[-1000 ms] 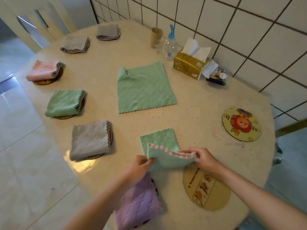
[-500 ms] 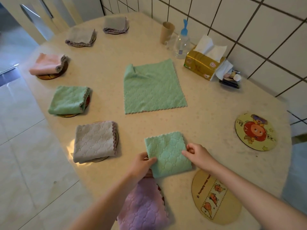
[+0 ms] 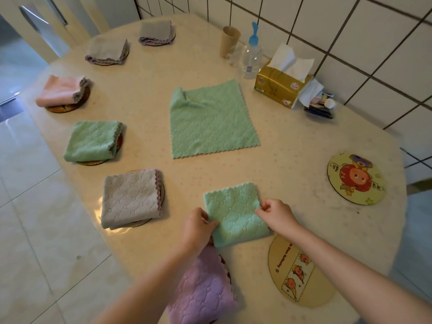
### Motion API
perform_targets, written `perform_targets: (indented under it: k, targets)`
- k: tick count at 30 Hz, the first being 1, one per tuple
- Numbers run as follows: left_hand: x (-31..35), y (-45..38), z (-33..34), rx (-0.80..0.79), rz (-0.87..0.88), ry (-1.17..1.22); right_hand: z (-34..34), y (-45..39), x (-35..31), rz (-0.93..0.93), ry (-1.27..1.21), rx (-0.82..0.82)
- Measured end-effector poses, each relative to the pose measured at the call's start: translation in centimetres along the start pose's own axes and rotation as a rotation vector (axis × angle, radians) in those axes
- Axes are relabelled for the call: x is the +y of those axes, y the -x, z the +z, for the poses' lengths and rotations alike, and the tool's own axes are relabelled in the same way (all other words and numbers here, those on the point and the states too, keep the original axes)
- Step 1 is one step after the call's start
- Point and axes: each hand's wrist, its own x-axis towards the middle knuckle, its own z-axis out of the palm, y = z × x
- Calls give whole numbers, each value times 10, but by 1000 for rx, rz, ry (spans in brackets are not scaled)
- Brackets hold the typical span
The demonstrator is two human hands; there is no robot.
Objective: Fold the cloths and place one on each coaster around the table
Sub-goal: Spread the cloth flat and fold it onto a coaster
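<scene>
A folded green cloth (image 3: pixel 235 212) lies flat on the table near its front edge. My left hand (image 3: pixel 196 228) pinches its left edge and my right hand (image 3: pixel 275 213) pinches its right edge. A bare coaster with cartoon figures (image 3: pixel 297 272) lies just right of and below the cloth. Another bare coaster with a red face (image 3: pixel 356 178) sits at the right. An unfolded green cloth (image 3: pixel 211 119) is spread in the middle. A folded purple cloth (image 3: pixel 203 291) rests on a coaster under my left forearm.
Folded cloths sit on coasters along the left edge: grey (image 3: pixel 131 197), green (image 3: pixel 92 141), pink (image 3: pixel 62 91), and two more grey ones (image 3: pixel 106 51) (image 3: pixel 155 31). A cup (image 3: pixel 229 42), a bottle (image 3: pixel 252 58) and a tissue box (image 3: pixel 281 87) stand by the tiled wall.
The half-folded green cloth has been folded over and laid flat on the table. Both hands stayed on its side edges and now press it down.
</scene>
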Motion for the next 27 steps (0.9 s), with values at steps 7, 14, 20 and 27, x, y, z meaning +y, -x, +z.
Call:
perform_targets:
  k: [7,14,20,27]
  targets:
    - [-10,7,-8,41,761,-826,11,22,-4,-60,104,6]
    - [-4,-5,-11,-132,575,-787,16,31,-12,13,232,114]
    - [24,-35,-5,37,566,-692,16,18,-13,152,-2,32]
    - [55,-59,-12,-157,357,-744,8,14,-15,229,50,-142]
